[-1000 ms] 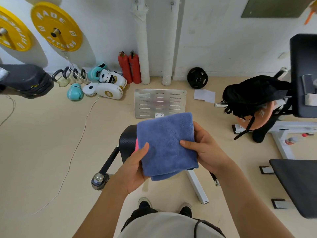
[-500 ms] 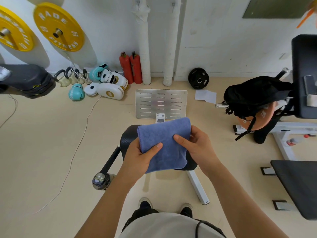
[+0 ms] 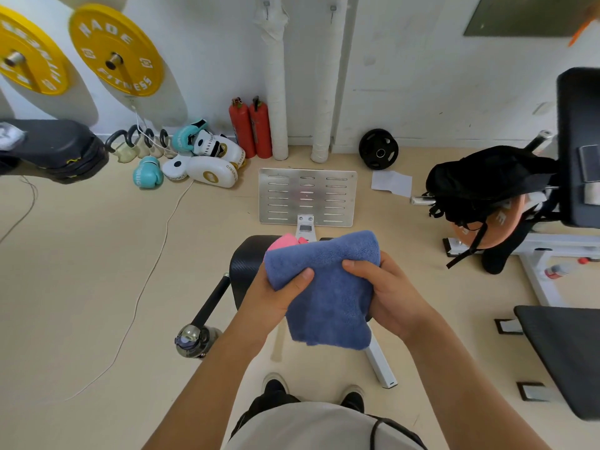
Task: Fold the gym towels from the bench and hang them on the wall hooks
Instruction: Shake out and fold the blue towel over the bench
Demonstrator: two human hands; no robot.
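While the blue towel is held folded above the worktop, it is gripped from both sides: left hand curled round its left edge, thumb on top; right hand clamped on its right edge. A pink towel is seen on the worktop just behind it, mostly hidden. Two wall hooks are visible far ahead, well apart from the hands. Likely risk: the fold is lost if one hand is released early, since the lower layers hang loose. A thick fold may also slip off a small hook.
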